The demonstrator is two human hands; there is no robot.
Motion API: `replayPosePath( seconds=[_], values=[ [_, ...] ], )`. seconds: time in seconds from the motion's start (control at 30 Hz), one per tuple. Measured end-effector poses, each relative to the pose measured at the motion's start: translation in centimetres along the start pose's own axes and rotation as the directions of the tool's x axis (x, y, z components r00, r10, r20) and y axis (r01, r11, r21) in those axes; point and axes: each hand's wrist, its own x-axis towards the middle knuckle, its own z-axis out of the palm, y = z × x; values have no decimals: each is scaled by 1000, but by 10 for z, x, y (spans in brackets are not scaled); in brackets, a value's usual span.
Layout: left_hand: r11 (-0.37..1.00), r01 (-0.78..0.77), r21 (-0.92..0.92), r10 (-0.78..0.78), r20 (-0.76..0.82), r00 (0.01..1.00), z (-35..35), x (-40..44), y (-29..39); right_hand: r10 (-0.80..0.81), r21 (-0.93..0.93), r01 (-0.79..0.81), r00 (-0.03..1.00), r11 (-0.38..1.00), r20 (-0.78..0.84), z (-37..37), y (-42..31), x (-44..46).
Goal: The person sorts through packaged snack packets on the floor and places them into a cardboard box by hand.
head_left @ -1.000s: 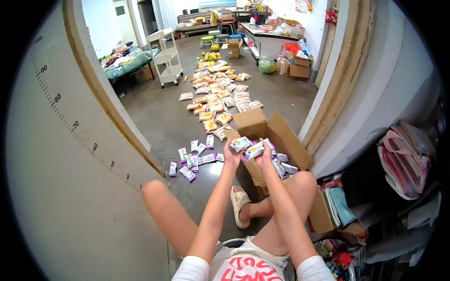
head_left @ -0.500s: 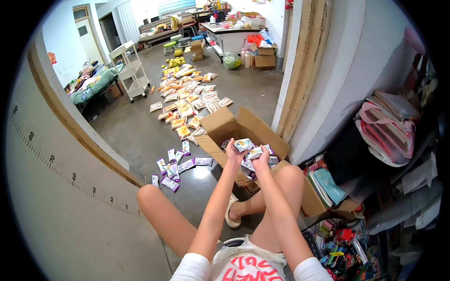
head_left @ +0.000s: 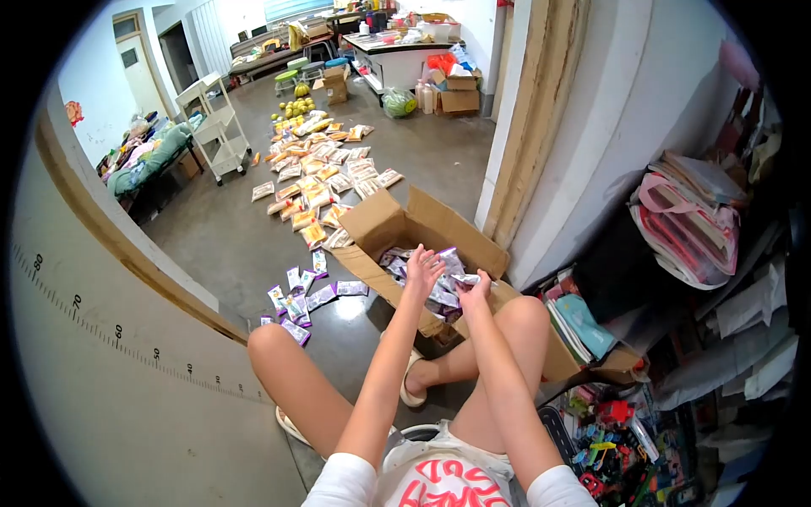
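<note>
Over the open cardboard box (head_left: 377, 218) in front of my knees, my left hand (head_left: 424, 270) has its fingers apart and holds nothing. Close beside it, my right hand (head_left: 476, 290) grips a small snack packet (head_left: 465, 279) with a white and purple wrapper. Inside the box lie several more purple-and-silver packets (head_left: 443, 296), partly covered by my hands. To the left of the box, a loose group of similar purple packets (head_left: 321, 296) is spread on the floor.
Beyond them are rows of orange and white bagged foods (head_left: 312, 190) and yellow-green fruit (head_left: 296, 108). A white trolley (head_left: 221, 135) stands at left. The door frame (head_left: 528, 127), a box of books (head_left: 562, 359) and a pile of toys (head_left: 608, 439) are at right.
My left hand has let go of the packet it held and opened. My right hand still holds a packet, now turned and a little farther from the left hand. The view has shifted slightly.
</note>
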Motion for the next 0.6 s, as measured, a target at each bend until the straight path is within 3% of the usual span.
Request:
replayPosePath(
  seconds=[0.07,0.23,0.33,0.43,0.6],
  values=[
    [1000,6,11,-6,-6,1000,0,1,-3,38,26,-36,997,999,-64,-2,-2,5],
    [999,16,27,-15,-32,999,0,7,-7,-18,-72,20,999,997,33,5,-6,-6],
    [999,22,24,-21,-46,999,-3,10,-6,30,-71,-22,992,997,123,4,-7,1],
    [999,23,31,-21,-47,999,-5,11,-6,8,-57,-5,998,998,60,3,-3,1],
    [998,-8,65,13,-87,996,-19,7,2,66,-142,-43,985,989,160,5,3,-6]
  ],
)
